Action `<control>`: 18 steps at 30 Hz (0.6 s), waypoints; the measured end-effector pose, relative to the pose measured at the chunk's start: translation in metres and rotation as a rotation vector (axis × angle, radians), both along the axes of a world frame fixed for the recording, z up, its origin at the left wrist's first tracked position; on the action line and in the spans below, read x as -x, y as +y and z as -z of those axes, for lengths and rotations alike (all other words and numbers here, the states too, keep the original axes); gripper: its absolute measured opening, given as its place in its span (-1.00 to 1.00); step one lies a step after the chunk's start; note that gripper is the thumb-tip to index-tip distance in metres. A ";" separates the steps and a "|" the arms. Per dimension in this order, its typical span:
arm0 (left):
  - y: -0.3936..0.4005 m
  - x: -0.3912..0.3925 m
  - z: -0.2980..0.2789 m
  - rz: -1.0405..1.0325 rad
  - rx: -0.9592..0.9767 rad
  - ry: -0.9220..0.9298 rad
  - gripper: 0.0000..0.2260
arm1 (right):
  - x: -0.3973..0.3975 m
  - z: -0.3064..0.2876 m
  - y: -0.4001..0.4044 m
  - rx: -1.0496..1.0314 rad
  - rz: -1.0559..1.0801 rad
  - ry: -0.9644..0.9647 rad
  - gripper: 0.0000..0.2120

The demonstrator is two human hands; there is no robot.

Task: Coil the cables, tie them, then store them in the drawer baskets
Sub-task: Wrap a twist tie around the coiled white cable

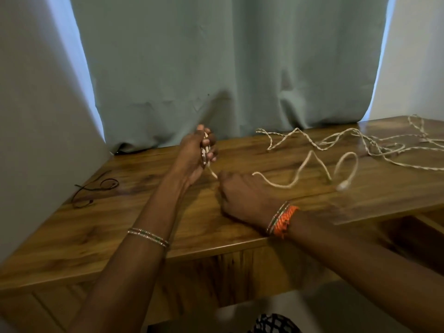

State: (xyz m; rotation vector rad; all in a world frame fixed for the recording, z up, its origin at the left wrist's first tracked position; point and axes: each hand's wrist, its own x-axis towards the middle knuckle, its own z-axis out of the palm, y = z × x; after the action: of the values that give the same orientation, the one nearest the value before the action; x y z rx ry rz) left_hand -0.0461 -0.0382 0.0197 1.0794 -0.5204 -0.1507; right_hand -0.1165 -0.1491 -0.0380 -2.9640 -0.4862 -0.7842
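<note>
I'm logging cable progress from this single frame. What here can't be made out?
Head view only:
- How many loops the left hand holds: fingers cover the white cable.
- The right hand's grip: only its back shows.
- Twisted cream cord: cut off by the right edge.
- Thin dark cable: ends too small.

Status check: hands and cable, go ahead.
Left hand shut on coiled end of white cable. Right hand pinching its slack. Twisted white cable loose on wooden table, thin dark cord far left.
</note>
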 end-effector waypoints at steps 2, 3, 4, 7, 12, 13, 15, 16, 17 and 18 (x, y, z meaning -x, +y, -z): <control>-0.001 -0.012 0.014 -0.162 -0.161 -0.061 -0.70 | 0.021 -0.015 0.009 -0.037 -0.068 0.033 -0.86; -0.001 -0.014 0.019 -0.251 -0.279 -0.122 -0.70 | 0.027 -0.025 0.010 -0.045 -0.087 0.063 -0.88; 0.000 -0.015 0.023 -0.344 -0.414 -0.206 -0.69 | 0.031 -0.035 0.009 -0.059 -0.104 0.086 -0.89; 0.006 -0.013 0.032 -0.397 -0.740 -0.482 -0.70 | 0.025 -0.059 -0.003 0.001 -0.197 -0.019 -0.85; 0.005 0.009 0.021 0.020 -0.581 -0.174 -0.66 | -0.024 -0.072 -0.056 -0.048 -0.247 -0.283 -0.78; 0.004 0.015 0.017 0.130 -0.456 -0.103 -0.66 | -0.034 -0.070 -0.063 -0.131 -0.251 -0.295 -0.75; 0.005 0.028 0.006 0.328 -0.275 -0.005 -0.70 | -0.049 -0.059 -0.068 -0.279 -0.245 -0.299 -0.69; 0.005 0.035 0.000 0.422 -0.223 0.027 -0.73 | -0.053 -0.052 -0.066 -0.305 -0.217 -0.308 -0.66; 0.003 0.041 -0.004 0.505 -0.197 0.048 -0.75 | -0.057 -0.045 -0.065 -0.295 -0.174 -0.302 -0.64; 0.002 0.046 -0.007 0.584 -0.187 0.065 -0.77 | -0.058 -0.038 -0.063 -0.257 -0.129 -0.284 -0.67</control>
State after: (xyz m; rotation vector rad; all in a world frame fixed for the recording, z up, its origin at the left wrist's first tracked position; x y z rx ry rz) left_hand -0.0922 -0.0363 0.0266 1.0739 -0.7634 -0.7571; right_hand -0.0582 -0.2125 -0.0005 -2.5717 -0.5363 -1.1622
